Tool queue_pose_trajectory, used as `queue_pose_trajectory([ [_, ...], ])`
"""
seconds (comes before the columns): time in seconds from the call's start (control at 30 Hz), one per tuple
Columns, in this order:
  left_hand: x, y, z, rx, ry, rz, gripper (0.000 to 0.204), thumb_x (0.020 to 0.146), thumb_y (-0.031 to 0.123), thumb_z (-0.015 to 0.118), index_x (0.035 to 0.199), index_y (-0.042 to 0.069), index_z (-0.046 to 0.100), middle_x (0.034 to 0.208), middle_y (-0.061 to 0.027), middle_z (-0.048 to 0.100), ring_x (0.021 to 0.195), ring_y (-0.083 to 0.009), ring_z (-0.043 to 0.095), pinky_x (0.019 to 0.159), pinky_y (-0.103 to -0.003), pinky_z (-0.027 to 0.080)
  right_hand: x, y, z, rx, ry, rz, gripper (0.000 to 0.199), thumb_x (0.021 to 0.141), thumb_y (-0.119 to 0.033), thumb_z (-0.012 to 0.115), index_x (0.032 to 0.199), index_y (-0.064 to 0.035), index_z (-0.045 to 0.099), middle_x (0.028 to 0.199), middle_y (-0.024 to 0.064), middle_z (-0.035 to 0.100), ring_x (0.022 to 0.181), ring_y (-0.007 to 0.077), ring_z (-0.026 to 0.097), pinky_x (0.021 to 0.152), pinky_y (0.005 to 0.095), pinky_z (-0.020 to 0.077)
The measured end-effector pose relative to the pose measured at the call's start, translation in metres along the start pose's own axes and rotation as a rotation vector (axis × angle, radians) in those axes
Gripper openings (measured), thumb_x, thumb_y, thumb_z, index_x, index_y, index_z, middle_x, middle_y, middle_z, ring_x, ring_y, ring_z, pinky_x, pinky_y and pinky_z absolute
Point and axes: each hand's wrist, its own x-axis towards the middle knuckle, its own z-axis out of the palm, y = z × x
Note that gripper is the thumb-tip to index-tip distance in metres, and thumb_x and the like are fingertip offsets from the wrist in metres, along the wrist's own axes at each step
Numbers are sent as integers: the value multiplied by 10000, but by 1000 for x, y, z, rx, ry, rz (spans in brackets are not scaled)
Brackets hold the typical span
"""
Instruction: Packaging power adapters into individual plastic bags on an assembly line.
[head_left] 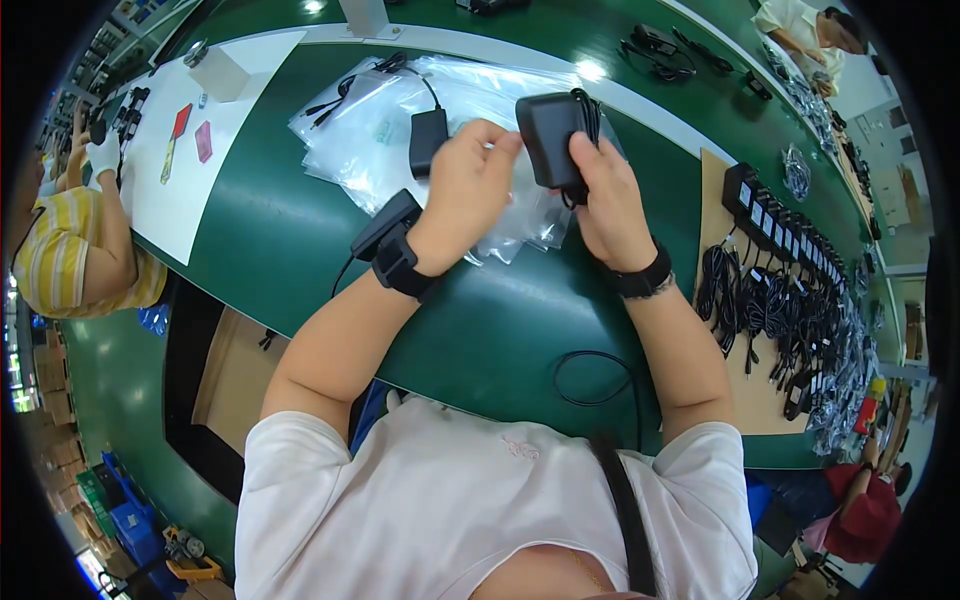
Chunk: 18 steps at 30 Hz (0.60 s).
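Above the green table, two hands, left and right, clasp one black adapter

Pale pink short-sleeved shirt; black wristbands (one on each wrist).

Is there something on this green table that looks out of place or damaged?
Nothing looks damaged. Only a loose black cable loop lies alone near the table edge, apart from the bundled cables on the right.
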Motion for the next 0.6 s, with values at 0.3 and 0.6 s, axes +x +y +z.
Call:
queue_pose_trajectory([
  [0.3, 5, 6, -20, -190, 104, -8, 202, 875, 212, 547, 832, 15, 543, 541, -14, 521, 460, -66, 506, 419, -209, 387, -15, -14, 12, -1116, -48, -583, 471, 806, -273, 620, 1133, 22, 452, 954, 213, 564, 861, 353, 568, 752, 340, 450],
  [0.6, -17, 14, 3, 522, 79, 510, 133, 829, 159, 572, 842, 27, 564, 607, -160, 572, 553, -299, 583, 507, -356, 458, -12, 3, 21, -1315, -182, -437, 293, 754, -166, 618, 950, 26, 514, 752, 176, 557, 657, 320, 551, 585, 368, 456],
])
